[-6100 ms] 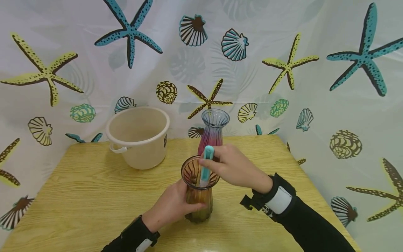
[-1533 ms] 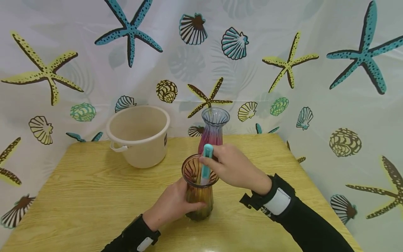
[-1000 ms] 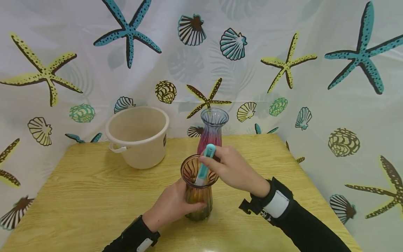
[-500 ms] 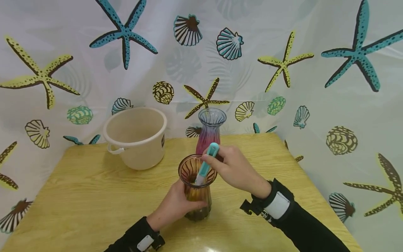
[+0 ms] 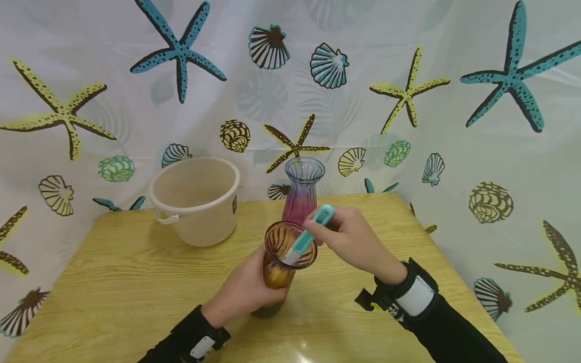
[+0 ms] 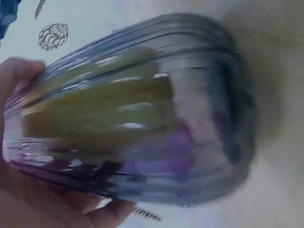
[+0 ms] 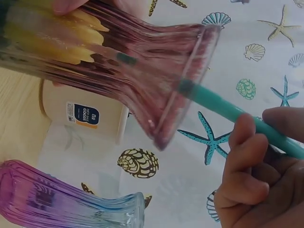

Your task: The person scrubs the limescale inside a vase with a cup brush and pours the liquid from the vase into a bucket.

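My left hand (image 5: 245, 290) grips an amber ribbed glass vase (image 5: 277, 277) around its side. The vase leans, its mouth toward the right and its base toward the left; whether the base touches the table I cannot tell. With my right hand (image 5: 356, 244) I pinch the teal handle of a bottle brush (image 5: 317, 224) that slants down into the mouth. Through the glass, the right wrist view shows its yellow sponge head (image 7: 71, 38) inside the vase. In the left wrist view the sponge looks yellow-green, and the wide base end (image 6: 223, 95) faces right.
Just behind the amber vase stands a second vase (image 5: 301, 194), pink below and blue above. A cream bucket (image 5: 204, 224) with a handle is at the back left of the wooden table (image 5: 150, 297). A curtain (image 5: 354, 30) with starfish and shells hangs behind.
The amber vase has gone from upright to tilted in my left hand. The brush handle now slants more, and my right hand has shifted to the right with it.
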Available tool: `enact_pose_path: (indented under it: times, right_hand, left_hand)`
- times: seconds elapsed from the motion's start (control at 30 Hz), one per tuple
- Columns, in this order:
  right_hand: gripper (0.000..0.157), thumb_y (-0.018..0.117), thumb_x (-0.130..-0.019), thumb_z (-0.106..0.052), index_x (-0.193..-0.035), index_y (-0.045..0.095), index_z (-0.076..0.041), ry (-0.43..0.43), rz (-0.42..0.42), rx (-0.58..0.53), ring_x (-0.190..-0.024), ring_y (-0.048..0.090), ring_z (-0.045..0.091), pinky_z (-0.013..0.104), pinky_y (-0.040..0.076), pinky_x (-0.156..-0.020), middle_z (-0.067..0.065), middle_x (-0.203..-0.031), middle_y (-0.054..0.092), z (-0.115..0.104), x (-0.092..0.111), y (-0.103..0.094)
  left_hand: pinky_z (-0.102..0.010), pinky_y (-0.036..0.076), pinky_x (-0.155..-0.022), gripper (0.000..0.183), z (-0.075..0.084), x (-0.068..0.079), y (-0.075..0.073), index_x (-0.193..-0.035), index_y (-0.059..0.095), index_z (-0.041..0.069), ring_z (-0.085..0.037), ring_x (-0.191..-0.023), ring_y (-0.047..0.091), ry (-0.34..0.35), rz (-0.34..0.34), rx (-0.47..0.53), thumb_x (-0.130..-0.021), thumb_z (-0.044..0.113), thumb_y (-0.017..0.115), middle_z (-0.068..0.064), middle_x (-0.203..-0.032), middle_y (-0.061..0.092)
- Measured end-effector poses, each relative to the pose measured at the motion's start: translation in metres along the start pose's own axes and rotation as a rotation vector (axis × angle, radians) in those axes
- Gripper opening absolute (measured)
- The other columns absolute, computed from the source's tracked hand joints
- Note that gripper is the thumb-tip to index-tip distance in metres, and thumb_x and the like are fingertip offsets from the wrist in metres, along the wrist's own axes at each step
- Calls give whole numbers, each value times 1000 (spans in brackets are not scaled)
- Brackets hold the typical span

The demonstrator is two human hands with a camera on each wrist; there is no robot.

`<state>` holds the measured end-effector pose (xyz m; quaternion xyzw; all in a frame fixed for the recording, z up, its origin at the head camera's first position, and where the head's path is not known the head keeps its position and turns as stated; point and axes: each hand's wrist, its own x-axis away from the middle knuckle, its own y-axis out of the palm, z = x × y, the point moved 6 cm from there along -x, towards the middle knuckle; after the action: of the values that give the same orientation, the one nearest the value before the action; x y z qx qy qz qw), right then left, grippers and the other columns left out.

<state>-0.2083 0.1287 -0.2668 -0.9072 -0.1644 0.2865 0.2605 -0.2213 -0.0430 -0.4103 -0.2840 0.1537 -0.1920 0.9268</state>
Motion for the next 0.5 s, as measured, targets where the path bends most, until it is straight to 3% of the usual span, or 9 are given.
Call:
enact_pose_path:
  times: [0.07,0.17,0.23,0.37,0.5]
  right_hand:
    - [13,58,-96,-13,-90,68,-7,18,-13,-30,-51,46,16,25,35,-41,8,-66,59,9,1,-1]
    - [20,52,-98,-8,-87,68,-3,24,-27,-76,-49,47,21,24,34,-40,10,-60,58,3,3,-3]
    - [26,47,-99,-3,-84,68,1,22,-37,-101,-49,48,24,23,34,-41,12,-58,57,-4,5,-4]
    - [32,43,-101,-2,-83,69,3,33,-47,-125,-50,50,29,22,34,-42,15,-59,61,-3,7,-4]
    - [31,43,-101,-2,-84,68,3,43,-36,-124,-51,51,29,21,34,-42,18,-62,62,-1,8,-6]
  left_hand:
    - [-32,53,-73,82,0,-1,-5,-133,38,24,-5,-90,55,1,16,-107,-65,36,83,8,-110,55]
    - [-28,51,-66,79,-1,-1,-11,-127,46,19,-5,-83,53,28,49,-237,-60,36,83,8,-103,56]
    - [-31,49,-69,78,-1,0,-11,-126,49,18,-7,-85,51,62,64,-294,-59,37,83,8,-103,57]
    - [-37,47,-74,76,-1,2,-7,-127,50,16,-10,-90,49,141,69,-341,-61,40,81,6,-108,56]
    - [-37,48,-71,76,0,5,-5,-128,49,18,-10,-89,49,188,83,-345,-62,40,81,7,-109,56]
